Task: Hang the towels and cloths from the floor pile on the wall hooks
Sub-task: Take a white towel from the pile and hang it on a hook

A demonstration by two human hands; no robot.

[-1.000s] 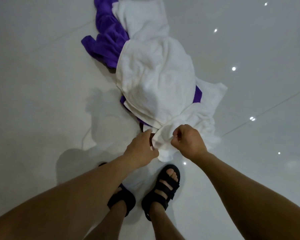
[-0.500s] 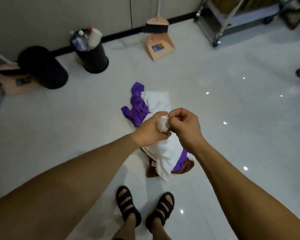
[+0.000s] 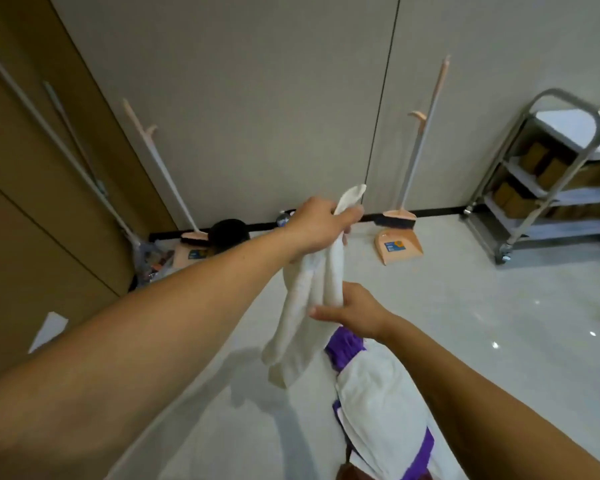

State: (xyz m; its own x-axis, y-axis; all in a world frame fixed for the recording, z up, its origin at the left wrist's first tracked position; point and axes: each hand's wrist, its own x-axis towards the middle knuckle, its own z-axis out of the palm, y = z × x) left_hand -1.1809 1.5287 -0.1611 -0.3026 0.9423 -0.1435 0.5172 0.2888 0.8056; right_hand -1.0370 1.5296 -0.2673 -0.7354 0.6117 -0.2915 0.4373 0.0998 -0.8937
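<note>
A white towel (image 3: 303,306) hangs in the air in front of me, bunched lengthwise. My left hand (image 3: 317,225) grips its top end, with a corner sticking up above the fist. My right hand (image 3: 352,311) holds the towel lower down, around its middle. Below my right forearm the floor pile (image 3: 378,403) lies on the white tiles: a white towel on top, purple cloth (image 3: 343,344) showing at its far end and right side, a brown piece at the near end. No wall hooks are visible on the grey wall panels ahead.
A peach broom and dustpan (image 3: 397,237) lean against the grey wall. A second broom and dustpan (image 3: 191,242) stand at the left by a black bin (image 3: 227,232) and brown door panels. A metal trolley (image 3: 548,181) with boxes stands at the right.
I have stood up and my view has swung from the floor to the wall. The white towel has come up off the pile, and my hands have moved apart along it.
</note>
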